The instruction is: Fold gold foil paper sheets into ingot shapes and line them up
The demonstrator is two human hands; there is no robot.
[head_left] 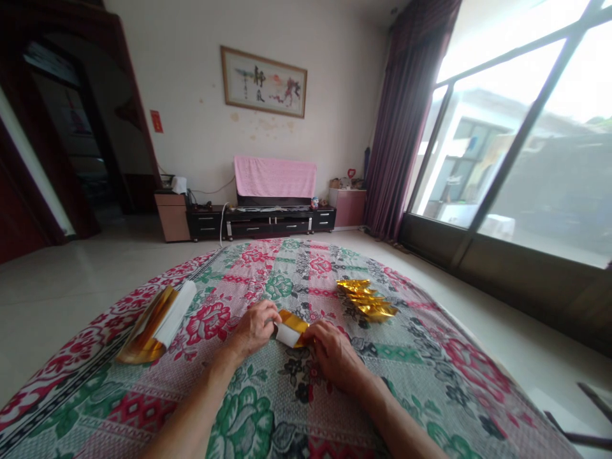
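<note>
A small sheet of gold paper with a white underside lies partly folded on the flowered cloth. My left hand pinches its left edge with curled fingers. Its right end is pinched by my right hand, fingers closed on the fold. Both forearms reach in from the bottom of the view. A small pile of folded gold paper pieces sits just beyond my right hand. A stack of flat gold sheets, white side showing along one edge, lies to the left of my left hand.
The cloth-covered surface fills the foreground. Beyond it is a tiled floor, a low dark TV cabinet with a pink cloth over the screen, a framed picture, purple curtains and a large window at the right. A dark doorway stands left.
</note>
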